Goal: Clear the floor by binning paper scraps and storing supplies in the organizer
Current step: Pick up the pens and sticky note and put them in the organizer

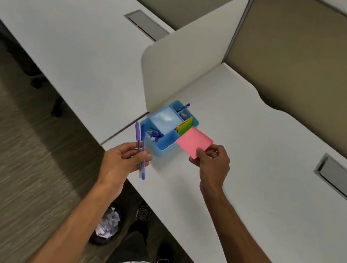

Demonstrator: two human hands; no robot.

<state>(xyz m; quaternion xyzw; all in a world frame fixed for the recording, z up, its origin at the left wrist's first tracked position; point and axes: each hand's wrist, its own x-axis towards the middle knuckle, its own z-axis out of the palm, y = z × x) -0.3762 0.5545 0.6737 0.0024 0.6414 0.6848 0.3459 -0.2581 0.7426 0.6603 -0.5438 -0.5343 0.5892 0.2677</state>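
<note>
Even, soft indoor light is filling the scene, seemingly falling from overhead; nothing is looking dim. The white desk is reflecting it brightly but is not blowing out, and shadows are staying faint: a soft dark band is lying under the desk edge toward 6 o'clock, around the bin. A pale sheen is washing over the blue organizer in its large compartment. Motion blur is smearing the carpet at 8 o'clock and softening the partition at 1 o'clock. Wide-angle distortion is bending straight edges near the frame borders. The centre is appearing only moderately sharp.
</note>
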